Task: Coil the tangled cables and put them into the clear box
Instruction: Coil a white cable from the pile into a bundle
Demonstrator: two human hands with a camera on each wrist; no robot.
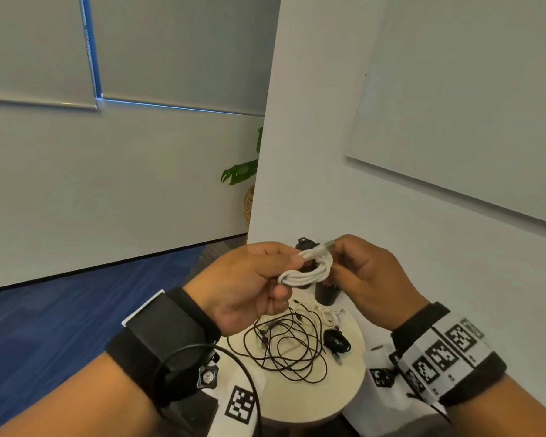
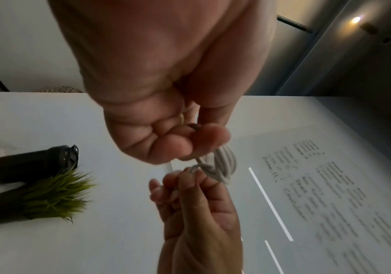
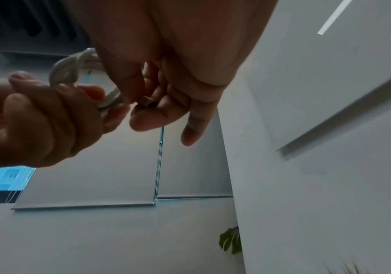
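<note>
Two hands meet at the centre of the head view, sharing one small bundle of white cable (image 1: 309,269). The left hand (image 1: 249,283) pinches the bundle's left end between thumb and fingertips, its other fingers curled under. The right hand (image 1: 368,279) sits just right of the bundle, fingers curled round its right end, with the metal plug (image 1: 328,243) sticking up between the two hands near the thumb. The right wrist view shows that plug end (image 3: 148,104) held against the right fingers.

The bundle's long axis runs roughly left to right across the frame, tilting up toward the right, so the loose plug end lies on the right hand's side. I judge the coil is nearly wound and only the tail needs tucking or wrapping; the right hand is the nearer one for that, while the left keeps the loops from springing open.

Below the hands, at lower centre of the head view, a round table (image 1: 344,402) carries a loose tangle of thin black cable (image 1: 284,345), a small black coil (image 1: 336,340) to its right, and thin white wires (image 1: 325,315) just above. A dark cup (image 1: 327,294) stands behind them, partly hidden by the hands. The clear box does not show plainly in any view, so I cannot tell which way the finished coil must travel.
</note>
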